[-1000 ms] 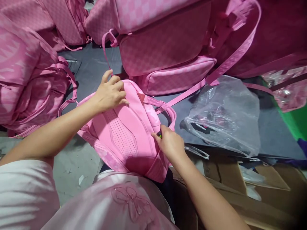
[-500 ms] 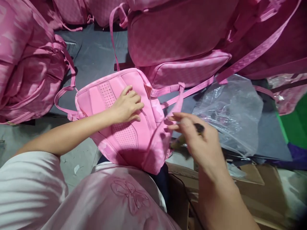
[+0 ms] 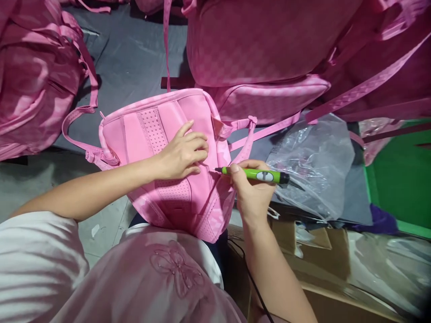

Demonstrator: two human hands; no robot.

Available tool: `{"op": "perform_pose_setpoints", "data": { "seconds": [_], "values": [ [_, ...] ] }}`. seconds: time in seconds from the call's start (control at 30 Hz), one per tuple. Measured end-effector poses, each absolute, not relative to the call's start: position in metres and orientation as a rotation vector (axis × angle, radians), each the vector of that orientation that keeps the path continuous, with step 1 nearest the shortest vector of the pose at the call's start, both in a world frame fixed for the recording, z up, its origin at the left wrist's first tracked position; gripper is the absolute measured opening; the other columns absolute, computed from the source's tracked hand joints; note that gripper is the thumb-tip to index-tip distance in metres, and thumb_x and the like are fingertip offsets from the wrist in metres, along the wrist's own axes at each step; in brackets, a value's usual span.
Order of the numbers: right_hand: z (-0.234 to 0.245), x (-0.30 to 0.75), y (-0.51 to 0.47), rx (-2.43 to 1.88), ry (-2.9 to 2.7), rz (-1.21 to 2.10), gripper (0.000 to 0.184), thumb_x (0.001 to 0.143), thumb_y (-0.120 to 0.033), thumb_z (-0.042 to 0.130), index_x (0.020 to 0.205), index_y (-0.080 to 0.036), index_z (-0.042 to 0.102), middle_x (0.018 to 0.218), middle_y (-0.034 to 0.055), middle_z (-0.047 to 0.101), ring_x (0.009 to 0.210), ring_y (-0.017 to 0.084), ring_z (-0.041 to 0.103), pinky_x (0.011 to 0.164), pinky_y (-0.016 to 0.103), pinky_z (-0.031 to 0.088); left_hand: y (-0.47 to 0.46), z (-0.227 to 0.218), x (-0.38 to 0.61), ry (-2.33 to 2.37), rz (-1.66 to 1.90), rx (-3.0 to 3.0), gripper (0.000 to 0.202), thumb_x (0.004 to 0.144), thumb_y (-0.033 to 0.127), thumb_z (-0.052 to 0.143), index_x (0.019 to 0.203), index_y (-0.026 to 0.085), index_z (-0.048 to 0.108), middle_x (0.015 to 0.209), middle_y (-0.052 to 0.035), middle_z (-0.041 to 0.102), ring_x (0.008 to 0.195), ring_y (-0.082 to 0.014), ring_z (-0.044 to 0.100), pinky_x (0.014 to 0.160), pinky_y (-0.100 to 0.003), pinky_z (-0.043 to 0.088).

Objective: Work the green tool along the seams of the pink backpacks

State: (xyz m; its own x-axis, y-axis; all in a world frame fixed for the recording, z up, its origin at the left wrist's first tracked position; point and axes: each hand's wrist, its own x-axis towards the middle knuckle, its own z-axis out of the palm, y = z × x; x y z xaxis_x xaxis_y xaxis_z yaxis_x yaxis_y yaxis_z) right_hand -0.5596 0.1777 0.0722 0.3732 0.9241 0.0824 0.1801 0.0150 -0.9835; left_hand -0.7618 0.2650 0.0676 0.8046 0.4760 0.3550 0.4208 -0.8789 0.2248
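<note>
A pink backpack (image 3: 131, 139) lies against my lap and the table edge, its padded back panel with perforated strips facing up. My left hand (image 3: 183, 154) rests on that panel, fingers spread and loosely bent, pressing on it. In my right hand (image 3: 254, 188) is a green pen-shaped tool (image 3: 251, 173) with a black collar, a black rear end and a thin tip. The tip points left at the panel near a seam, close to my left fingertips; whether it touches the fabric I cannot tell. A shoulder strap (image 3: 249, 141) of the backpack loops out behind my right hand.
Larger pink backpacks (image 3: 269, 45) stand across the dark table (image 3: 124, 63), with more pink bags (image 3: 37, 80) at left. A clear plastic bag (image 3: 313, 157) lies to the right. Below are cardboard (image 3: 323, 269) and a black cord (image 3: 252, 273); a green panel (image 3: 400, 179) is at far right.
My right hand has come left and turned, bringing the green tool's tip over the back panel. My left hand stays on the backpack. The view has shifted slightly.
</note>
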Motion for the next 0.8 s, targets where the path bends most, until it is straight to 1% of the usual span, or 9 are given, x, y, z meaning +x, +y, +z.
{"op": "perform_pose_setpoints", "data": {
  "seconds": [0.13,0.23,0.33,0.4,0.5,0.6,0.8],
  "values": [
    [0.073,-0.573,0.180,-1.553,-1.157,0.636,0.022,0.080,-0.041,0.071,0.077,-0.020,0.066,0.068,0.0000,0.066,0.059,0.015,0.061,0.058,0.029,0.051,0.259,0.061,-0.761,0.733,0.753,2.945,0.014,0.095,0.028,0.058,0.087,0.018,0.065,0.108,-0.0040,0.070,0.123,-0.0264,0.058,0.120,-0.065,0.031],
    [0.071,-0.577,0.181,-1.574,-1.217,0.618,0.022,0.083,-0.042,0.071,0.078,-0.021,0.067,0.070,0.0007,0.068,0.061,0.016,0.061,0.058,0.029,0.051,0.257,0.055,-0.760,0.754,0.838,2.985,0.021,0.098,0.023,0.050,0.088,0.018,0.067,0.106,-0.0028,0.069,0.120,-0.0232,0.059,0.120,-0.062,0.033],
    [0.067,-0.577,0.181,-1.578,-1.246,0.605,0.023,0.083,-0.042,0.072,0.080,-0.020,0.068,0.069,0.0007,0.068,0.060,0.015,0.060,0.057,0.028,0.050,0.256,0.051,-0.759,0.801,0.766,2.976,0.028,0.101,0.021,0.044,0.089,0.020,0.069,0.108,-0.0025,0.069,0.121,-0.0200,0.057,0.123,-0.058,0.030],
    [0.066,-0.576,0.181,-1.573,-1.232,0.588,0.023,0.083,-0.041,0.073,0.080,-0.019,0.069,0.069,0.0008,0.068,0.059,0.015,0.060,0.057,0.028,0.050,0.256,0.050,-0.758,0.814,0.740,2.972,0.031,0.101,0.020,0.041,0.089,0.021,0.069,0.109,-0.0029,0.069,0.120,-0.0196,0.057,0.123,-0.058,0.030],
    [0.064,-0.576,0.182,-1.564,-1.236,0.587,0.023,0.083,-0.041,0.074,0.081,-0.018,0.069,0.071,0.0012,0.069,0.061,0.015,0.062,0.059,0.028,0.051,0.257,0.049,-0.757,0.807,0.788,2.961,0.031,0.102,0.019,0.041,0.087,0.019,0.068,0.108,-0.0035,0.069,0.118,-0.0202,0.058,0.121,-0.059,0.033],
    [0.064,-0.578,0.184,-1.576,-1.235,0.577,0.024,0.083,-0.043,0.074,0.082,-0.019,0.069,0.070,0.0013,0.069,0.061,0.015,0.062,0.060,0.029,0.051,0.256,0.049,-0.756,0.824,0.793,2.897,0.031,0.102,0.019,0.041,0.086,0.019,0.067,0.106,-0.0033,0.068,0.116,-0.0190,0.057,0.123,-0.058,0.031],
    [0.066,-0.578,0.188,-1.603,-1.284,0.537,0.023,0.083,-0.043,0.074,0.080,-0.021,0.067,0.070,0.0019,0.069,0.060,0.017,0.062,0.059,0.031,0.052,0.256,0.046,-0.753,0.879,0.779,2.922,0.033,0.103,0.020,0.037,0.086,0.019,0.065,0.099,-0.0007,0.064,0.102,-0.0158,0.058,0.123,-0.054,0.034]
  ]
}}
